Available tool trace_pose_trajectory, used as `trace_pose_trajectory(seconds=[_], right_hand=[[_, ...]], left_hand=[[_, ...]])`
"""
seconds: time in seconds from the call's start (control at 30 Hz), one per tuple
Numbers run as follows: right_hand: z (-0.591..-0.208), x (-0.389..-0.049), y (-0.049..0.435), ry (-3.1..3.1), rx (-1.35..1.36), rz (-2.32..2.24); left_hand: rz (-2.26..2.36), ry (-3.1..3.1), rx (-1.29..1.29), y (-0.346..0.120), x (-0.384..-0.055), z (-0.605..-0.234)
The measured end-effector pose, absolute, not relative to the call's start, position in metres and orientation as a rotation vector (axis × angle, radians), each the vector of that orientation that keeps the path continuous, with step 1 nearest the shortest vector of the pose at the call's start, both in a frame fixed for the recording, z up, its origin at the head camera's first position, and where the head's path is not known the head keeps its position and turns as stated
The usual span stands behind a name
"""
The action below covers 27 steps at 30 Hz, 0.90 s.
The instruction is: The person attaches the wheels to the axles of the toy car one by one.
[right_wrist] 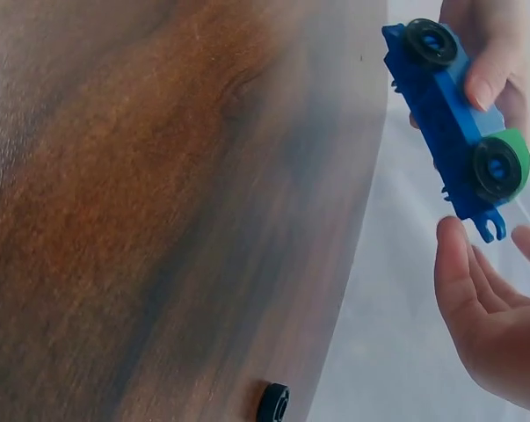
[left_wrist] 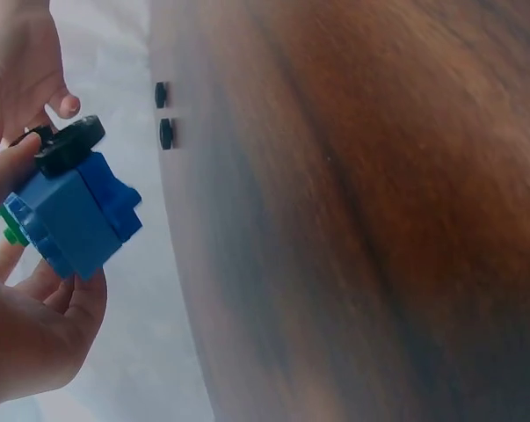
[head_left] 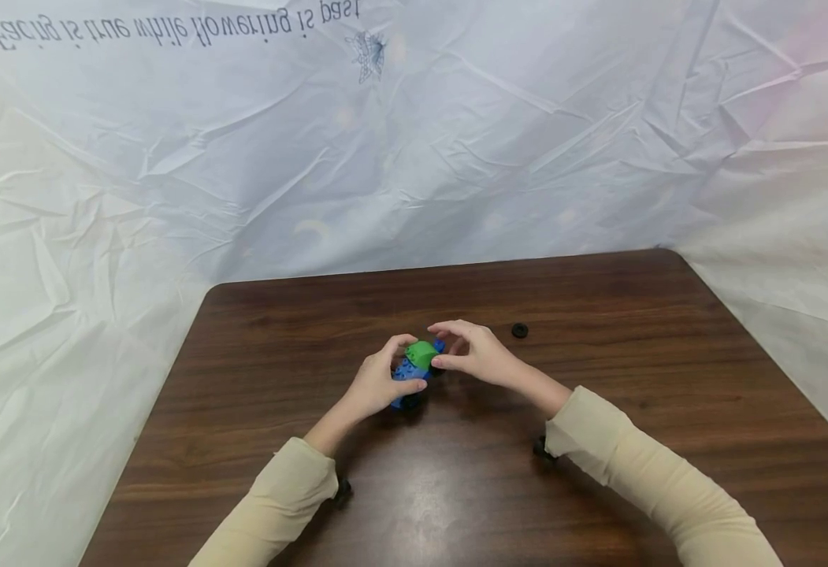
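Note:
A blue toy car [right_wrist: 440, 105] built of plastic blocks is held up between the hands, tilted. My left hand [head_left: 376, 379] grips its body from the sides, thumb on the near side. A green block [head_left: 421, 353] sits on top toward the car's far end. Two black-tyred wheels, one by the hook [right_wrist: 490, 225] and another at the opposite end [right_wrist: 431, 41], show in the right wrist view. My right hand [head_left: 480, 353] is beside the hook end, fingers spread and slightly bent around it, fingertips close to the hook and the green block.
A loose black wheel [head_left: 520, 330] lies on the brown wooden table [head_left: 279, 331], right of the hands. The left wrist view shows two loose wheels, one nearer [left_wrist: 166, 134] and one farther [left_wrist: 161, 94], by the table edge. White printed sheeting [head_left: 414, 157] hangs behind the table.

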State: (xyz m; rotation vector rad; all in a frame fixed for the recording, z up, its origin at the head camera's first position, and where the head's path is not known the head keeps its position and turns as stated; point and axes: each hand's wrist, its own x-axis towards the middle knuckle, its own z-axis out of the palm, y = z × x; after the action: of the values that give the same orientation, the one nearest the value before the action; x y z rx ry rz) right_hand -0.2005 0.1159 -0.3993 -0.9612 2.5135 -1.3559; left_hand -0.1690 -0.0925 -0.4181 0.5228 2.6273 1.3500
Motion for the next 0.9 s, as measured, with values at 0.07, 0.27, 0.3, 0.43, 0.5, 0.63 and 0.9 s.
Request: trace_pose_trajectory(seconds=[0.07,0.27,0.3,0.43,0.5,0.63,0.9], right_hand=[[-0.3991,-0.2008,0.1166,2.478,-0.972,-1.344],[-0.4023,-0.2023,0.1175,2.416,-0.956,-1.277],[-0.4025,-0.202,0.1176,2.411,-0.945,-1.266],[-0.4025,-0.2006,0.1175,2.398,-0.909,-1.245],[-0.4023,-0.2004,0.1173,2.394,-0.893,-1.24],[-0.4029,-0.1997,0.1172,2.402,-0.877,-1.234],[-0.4083,-0.195,0.1191,2.468,-0.866,-1.32]], left_hand=[[1.298,2.668,0.55,-0.0921,-0.1688,-0.4181],[1.166,2.76,0.633,-0.0895,-0.1675,-0.4165],[1.15,2.772,0.65,-0.089,-0.167,-0.4163],[1.096,2.81,0.706,-0.0876,-0.1654,-0.4157],[1.08,2.816,0.721,-0.0875,-0.1649,-0.4157],[1.096,2.799,0.724,-0.0873,-0.1642,-0.4159],[1.249,2.763,0.63,-0.0927,-0.166,-0.4223]])
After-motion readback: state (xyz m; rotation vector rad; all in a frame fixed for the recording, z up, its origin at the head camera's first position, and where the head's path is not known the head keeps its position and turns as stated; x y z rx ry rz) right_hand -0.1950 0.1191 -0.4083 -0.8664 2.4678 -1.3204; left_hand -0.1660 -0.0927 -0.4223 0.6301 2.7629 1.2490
